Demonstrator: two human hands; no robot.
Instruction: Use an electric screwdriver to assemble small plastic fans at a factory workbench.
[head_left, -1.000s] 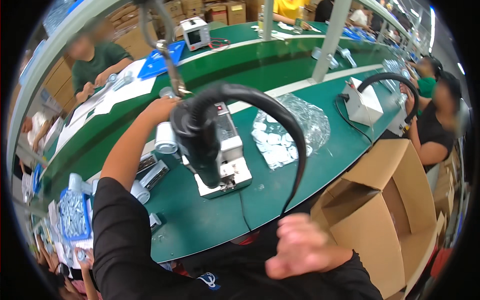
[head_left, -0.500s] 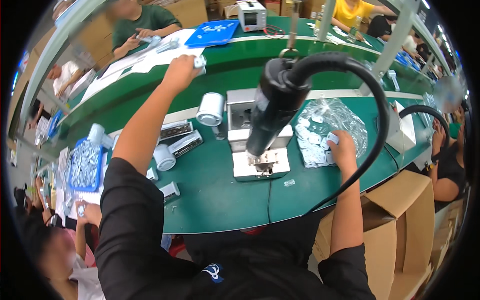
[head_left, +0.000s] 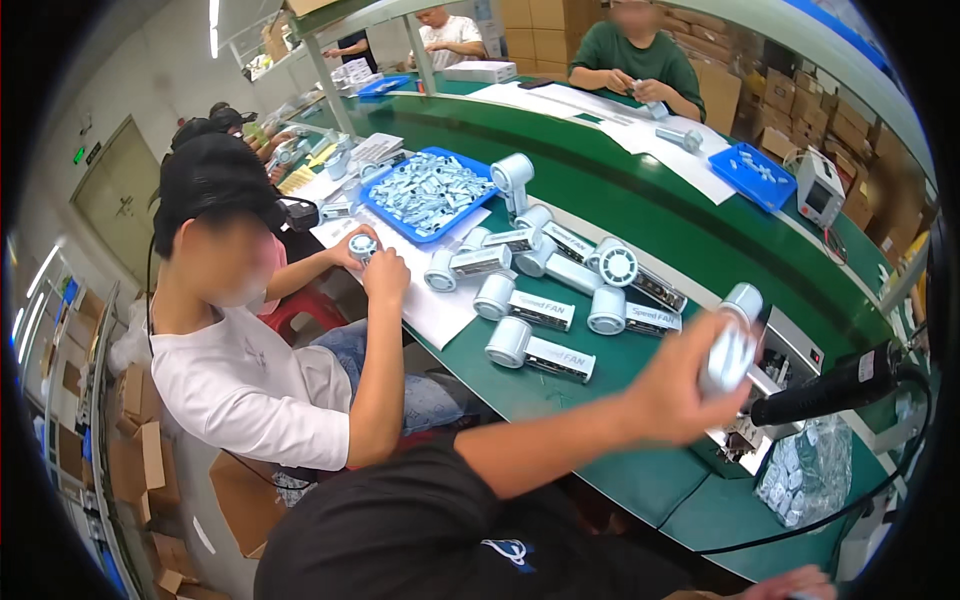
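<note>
My left hand is wrapped round a small handheld fan's white round part, smeared by motion, above the bench near the metal fixture. Just behind it stands another white fan head. At the lower right edge, my right hand is blurred and cut off, so its fingers do not show clearly. A black cylindrical power screwdriver with a thick cable slants over the fixture. Beside it lies a clear plastic bag of pale caps. Several white handheld fans with exposed handles lie left of my left hand.
A blue tray full of small pale parts sits at the bench's far left. A co-worker in a white shirt sits close on the left, holding a fan head. Across the bench, a person in green works near another blue tray.
The view has swung left, bringing the seated co-worker and the fans into full sight. My left hand has come back from the bench's far side. My right hand has left the bag of caps.
</note>
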